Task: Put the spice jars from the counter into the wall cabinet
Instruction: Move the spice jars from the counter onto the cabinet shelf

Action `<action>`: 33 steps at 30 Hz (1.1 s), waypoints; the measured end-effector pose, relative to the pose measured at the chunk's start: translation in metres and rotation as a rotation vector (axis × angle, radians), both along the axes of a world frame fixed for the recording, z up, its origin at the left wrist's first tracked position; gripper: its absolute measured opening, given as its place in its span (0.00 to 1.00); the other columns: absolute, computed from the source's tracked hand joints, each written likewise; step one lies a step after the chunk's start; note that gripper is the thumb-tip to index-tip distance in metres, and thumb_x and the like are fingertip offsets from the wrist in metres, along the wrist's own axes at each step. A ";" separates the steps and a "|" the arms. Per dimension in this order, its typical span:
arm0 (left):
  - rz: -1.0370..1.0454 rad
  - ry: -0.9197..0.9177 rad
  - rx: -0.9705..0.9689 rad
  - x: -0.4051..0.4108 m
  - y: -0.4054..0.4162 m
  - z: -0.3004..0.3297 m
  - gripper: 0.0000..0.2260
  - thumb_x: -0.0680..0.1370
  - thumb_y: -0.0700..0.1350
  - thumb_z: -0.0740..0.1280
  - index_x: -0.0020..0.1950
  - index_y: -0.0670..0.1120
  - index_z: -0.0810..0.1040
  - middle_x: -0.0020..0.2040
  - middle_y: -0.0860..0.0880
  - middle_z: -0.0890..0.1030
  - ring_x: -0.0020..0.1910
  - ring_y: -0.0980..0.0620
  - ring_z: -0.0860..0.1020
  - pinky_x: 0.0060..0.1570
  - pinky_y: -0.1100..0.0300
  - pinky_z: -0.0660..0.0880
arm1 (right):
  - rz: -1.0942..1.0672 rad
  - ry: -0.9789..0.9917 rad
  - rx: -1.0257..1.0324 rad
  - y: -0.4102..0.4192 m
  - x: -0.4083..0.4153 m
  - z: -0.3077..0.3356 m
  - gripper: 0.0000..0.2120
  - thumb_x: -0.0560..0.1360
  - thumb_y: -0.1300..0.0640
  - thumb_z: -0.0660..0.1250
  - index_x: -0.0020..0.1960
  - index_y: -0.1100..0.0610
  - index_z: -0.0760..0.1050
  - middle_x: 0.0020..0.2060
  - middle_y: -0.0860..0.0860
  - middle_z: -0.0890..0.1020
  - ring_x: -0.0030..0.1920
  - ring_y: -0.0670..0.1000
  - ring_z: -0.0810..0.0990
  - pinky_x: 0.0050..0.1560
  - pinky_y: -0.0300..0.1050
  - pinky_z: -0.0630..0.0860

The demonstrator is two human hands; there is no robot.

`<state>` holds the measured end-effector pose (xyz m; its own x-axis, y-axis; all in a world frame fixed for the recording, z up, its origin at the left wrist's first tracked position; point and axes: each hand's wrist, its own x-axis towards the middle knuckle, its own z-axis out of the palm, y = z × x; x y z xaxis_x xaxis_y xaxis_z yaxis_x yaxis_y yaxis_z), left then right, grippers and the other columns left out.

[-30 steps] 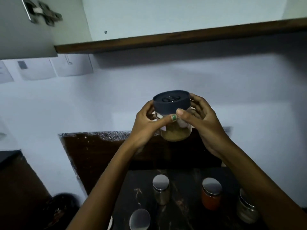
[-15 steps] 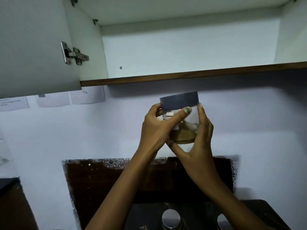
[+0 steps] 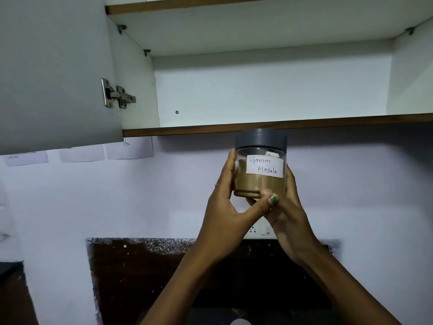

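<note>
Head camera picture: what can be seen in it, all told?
spice jar: one, clear with brown powder, dark grey lid and a white label reading Garam Masala, held up just below the cabinet's bottom shelf.
wall cabinet: one, white inside, brown shelf edges, open, across the top.
cabinet door: one, pale grey, swung open at upper left.
hinge: one, silver, on the door's inner face.
paper notes: several, white, on the wall under the door.
wall socket: one, white, partly hidden behind the hands.
counter backsplash: one, dark brown, below.
left hand: holds the jar's left side.
right hand: cups the jar's right side and base.
</note>
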<state>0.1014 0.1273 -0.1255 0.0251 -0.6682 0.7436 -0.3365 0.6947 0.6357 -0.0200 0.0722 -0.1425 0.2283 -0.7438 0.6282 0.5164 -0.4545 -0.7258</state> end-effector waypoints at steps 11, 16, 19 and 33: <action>0.023 -0.027 -0.017 0.007 0.002 -0.006 0.40 0.71 0.63 0.67 0.75 0.66 0.45 0.64 0.82 0.59 0.66 0.77 0.60 0.55 0.83 0.62 | -0.083 0.145 -0.080 0.000 0.011 0.007 0.43 0.62 0.51 0.73 0.73 0.44 0.57 0.67 0.50 0.72 0.62 0.49 0.76 0.53 0.40 0.78; 0.098 -0.046 -0.073 0.016 -0.002 0.007 0.40 0.73 0.59 0.67 0.76 0.64 0.43 0.73 0.71 0.56 0.70 0.72 0.60 0.61 0.78 0.64 | -0.280 0.237 -0.210 0.003 0.028 0.025 0.46 0.62 0.49 0.74 0.74 0.42 0.54 0.68 0.49 0.68 0.65 0.50 0.73 0.57 0.48 0.79; 0.220 -0.075 -0.145 0.028 -0.006 0.029 0.40 0.75 0.54 0.67 0.77 0.60 0.42 0.75 0.62 0.53 0.71 0.68 0.60 0.60 0.78 0.65 | -0.345 0.268 -0.337 -0.002 0.047 0.052 0.49 0.62 0.47 0.75 0.75 0.44 0.50 0.68 0.50 0.68 0.65 0.49 0.73 0.58 0.46 0.78; 0.637 -0.088 -0.124 0.148 -0.066 0.117 0.40 0.75 0.47 0.69 0.79 0.48 0.46 0.71 0.43 0.63 0.45 0.65 0.75 0.49 0.74 0.69 | -0.676 0.729 -0.652 -0.065 0.171 0.148 0.51 0.71 0.40 0.67 0.76 0.57 0.35 0.70 0.55 0.67 0.65 0.56 0.70 0.67 0.54 0.64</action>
<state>0.2490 0.0609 -0.0084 0.3233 -0.4519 0.8314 -0.7537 0.4082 0.5150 0.1511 0.0074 0.0057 0.3725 -0.4392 0.8176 -0.4090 -0.8685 -0.2802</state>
